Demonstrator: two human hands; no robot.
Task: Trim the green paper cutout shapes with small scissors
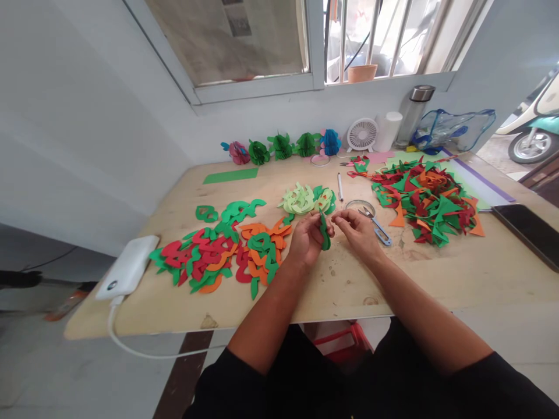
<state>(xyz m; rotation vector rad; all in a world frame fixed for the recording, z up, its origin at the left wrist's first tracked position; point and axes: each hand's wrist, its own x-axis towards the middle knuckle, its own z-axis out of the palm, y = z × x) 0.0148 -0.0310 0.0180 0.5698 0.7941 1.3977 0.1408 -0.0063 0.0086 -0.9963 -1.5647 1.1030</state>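
Observation:
Near the middle of the wooden table, my left hand [308,237] is closed on a green paper piece [324,231], which stands upright between its fingers. My right hand [354,230] is just to the right with thumb and fingertips pinched together; whatever they hold, if anything, is too small to make out. Pale green paper cutouts [299,199] lie just beyond my left hand. Blue snips [382,235] rest beside my right hand, near a roll of tape [360,206]. A white pen [340,187] lies farther back.
Red, green and orange cutouts [213,253] are heaped at left by a white power bank [127,267] with a cable. Paper scraps [437,201] pile up at right, near a phone [530,231]. Folded paper figures [280,145], a small fan [362,135] and a bottle [413,116] line the wall.

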